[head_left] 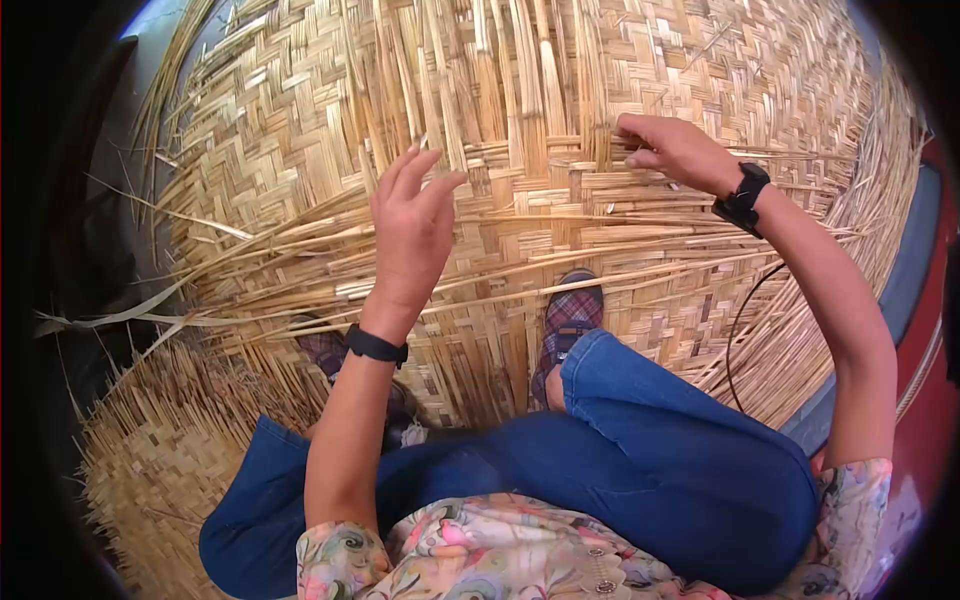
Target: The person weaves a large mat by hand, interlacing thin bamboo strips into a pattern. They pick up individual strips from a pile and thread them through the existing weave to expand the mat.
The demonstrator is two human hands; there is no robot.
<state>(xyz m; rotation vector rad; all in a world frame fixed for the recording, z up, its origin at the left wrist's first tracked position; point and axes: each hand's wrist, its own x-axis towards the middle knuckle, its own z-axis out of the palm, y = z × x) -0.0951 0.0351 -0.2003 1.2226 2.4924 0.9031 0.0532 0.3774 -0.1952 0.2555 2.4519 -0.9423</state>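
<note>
A large woven mat (290,110) of pale split strips lies under both hands, in a zigzag weave. Long loose strips (500,215) cross it from side to side, and upright strips (530,60) run away toward the top of the view. My left hand (412,215) is over the crosswise strips left of centre, its fingers apart and nothing visible in its grasp. At the right of the upright strips is my right hand (680,152), fingers bent and thumb apart from them, near the strips; its fingertips are partly hidden.
My plaid shoes (573,310) rest on the mat, below the crosswise strips. Another woven piece (150,450) with ragged strip ends lies at the lower left. Loose strips stick out at the left edge. A thin dark cord (732,350) hangs below my right forearm.
</note>
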